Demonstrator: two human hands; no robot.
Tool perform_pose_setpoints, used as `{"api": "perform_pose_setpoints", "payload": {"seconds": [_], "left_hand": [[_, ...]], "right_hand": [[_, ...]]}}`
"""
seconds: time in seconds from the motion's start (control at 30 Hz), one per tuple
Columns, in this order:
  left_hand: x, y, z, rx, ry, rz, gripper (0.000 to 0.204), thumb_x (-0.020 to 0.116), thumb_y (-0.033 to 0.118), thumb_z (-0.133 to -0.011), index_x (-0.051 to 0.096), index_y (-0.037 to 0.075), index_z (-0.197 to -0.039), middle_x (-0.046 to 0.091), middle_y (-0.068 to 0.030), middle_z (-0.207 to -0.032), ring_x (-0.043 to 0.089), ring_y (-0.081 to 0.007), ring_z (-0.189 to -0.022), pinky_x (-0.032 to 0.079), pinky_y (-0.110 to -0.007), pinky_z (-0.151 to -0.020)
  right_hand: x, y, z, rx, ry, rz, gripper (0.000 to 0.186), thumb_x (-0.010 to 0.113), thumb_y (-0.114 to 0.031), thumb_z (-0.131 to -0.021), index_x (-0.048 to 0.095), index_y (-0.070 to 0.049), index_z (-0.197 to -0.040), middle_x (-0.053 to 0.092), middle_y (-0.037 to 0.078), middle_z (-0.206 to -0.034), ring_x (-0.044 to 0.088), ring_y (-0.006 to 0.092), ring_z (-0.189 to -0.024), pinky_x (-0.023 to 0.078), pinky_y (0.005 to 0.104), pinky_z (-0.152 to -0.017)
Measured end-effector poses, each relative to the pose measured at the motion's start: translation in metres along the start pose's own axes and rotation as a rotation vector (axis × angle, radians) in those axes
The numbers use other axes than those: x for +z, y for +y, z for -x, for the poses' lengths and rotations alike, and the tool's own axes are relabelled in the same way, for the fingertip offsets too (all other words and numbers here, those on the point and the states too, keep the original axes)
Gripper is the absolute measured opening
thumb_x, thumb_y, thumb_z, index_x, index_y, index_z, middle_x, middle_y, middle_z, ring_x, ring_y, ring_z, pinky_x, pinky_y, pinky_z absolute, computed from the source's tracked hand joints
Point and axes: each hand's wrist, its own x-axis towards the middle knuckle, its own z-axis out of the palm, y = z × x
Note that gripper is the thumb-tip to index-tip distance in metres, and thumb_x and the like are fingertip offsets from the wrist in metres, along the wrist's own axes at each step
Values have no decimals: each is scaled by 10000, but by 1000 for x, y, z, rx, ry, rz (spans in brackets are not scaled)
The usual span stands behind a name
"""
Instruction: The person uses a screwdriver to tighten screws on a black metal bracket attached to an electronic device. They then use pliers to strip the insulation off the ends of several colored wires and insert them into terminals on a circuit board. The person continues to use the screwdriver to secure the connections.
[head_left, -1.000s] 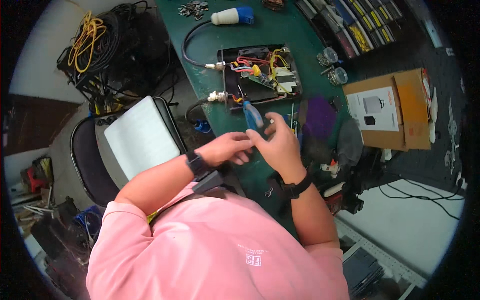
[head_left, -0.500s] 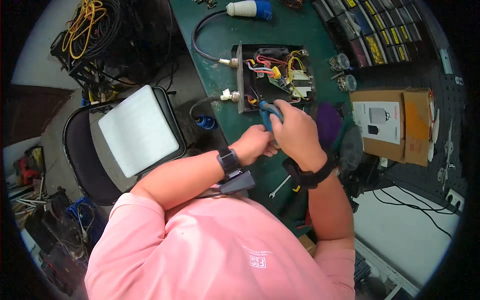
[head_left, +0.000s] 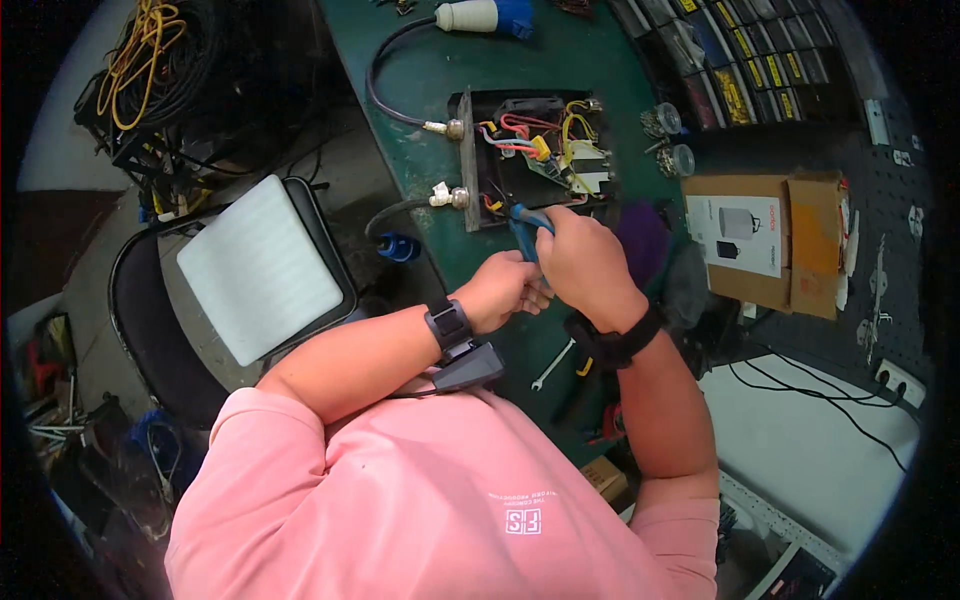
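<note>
Blue-handled pliers [head_left: 524,228] are gripped in my right hand [head_left: 588,262], their head by the near side of an open black electrical box [head_left: 543,190]. My left hand [head_left: 500,290] is closed just below and left of the pliers. Its fingertips are pinched together, and what they hold, if anything, is hidden. Inside the box are red, yellow and grey wires, a yellow connector [head_left: 541,148] and pale parts. Two cable fittings come out of the box's left metal plate [head_left: 468,160]. The pliers' jaws are too small to make out clearly.
A blue-and-white plug [head_left: 485,17] lies at the back of the green bench [head_left: 430,160]; a blue plug [head_left: 399,247] hangs off its left edge. A wrench [head_left: 552,366] lies near me. To the right are a cardboard box [head_left: 815,245], small jars and a parts organizer [head_left: 745,60]. A chair [head_left: 160,310] stands left.
The whole view has shifted slightly, moving the bench and box a little left. The pliers' blue handles look more spread. Both hands stay at the near side of the box.
</note>
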Motion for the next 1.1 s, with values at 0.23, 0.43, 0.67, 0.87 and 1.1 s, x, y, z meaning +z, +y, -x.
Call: {"api": "perform_pose_setpoints", "payload": {"seconds": [0.23,0.43,0.67,0.87,1.1], "left_hand": [[-4,13,15,-186,-55,69,343,438,289,-982,560,-31,-1000,641,-180,-910,631,-257,-777,512,-359,-719],[-1,7,18,-126,35,61,380,446,313,-986,580,-42,-998,654,-164,-843,645,-229,-711,529,-317,-656],[-4,6,12,-74,-12,-79,348,441,282,-985,600,-22,-931,641,-150,-745,625,-216,-582,499,-296,-527],[-15,19,10,-100,-87,-287,347,442,250,-978,620,-23,-859,646,-116,-710,603,-178,-564,461,-285,-481],[-28,45,30,-276,80,-282,487,455,460,-950,595,14,-1084,620,-89,-987,596,-217,-817,492,-386,-730]], "right_hand": [[-2,8,-11,82,-194,-108,254,518,-201,-859,600,35,-901,642,210,-773,642,360,-745,507,447,-651],[-21,13,-33,543,-734,-516,368,576,-327,-867,606,35,-922,628,120,-930,632,270,-851,543,431,-660],[6,57,-46,311,-948,-796,547,784,-255,-705,581,-4,-1146,617,113,-877,621,236,-811,523,376,-686],[16,67,-44,72,-909,-715,597,851,-122,-599,599,-45,-1134,607,67,-775,616,183,-708,510,334,-628],[-4,25,-50,847,-940,-993,328,650,-276,-861,602,3,-1028,636,94,-925,647,231,-768,556,429,-711]]}}
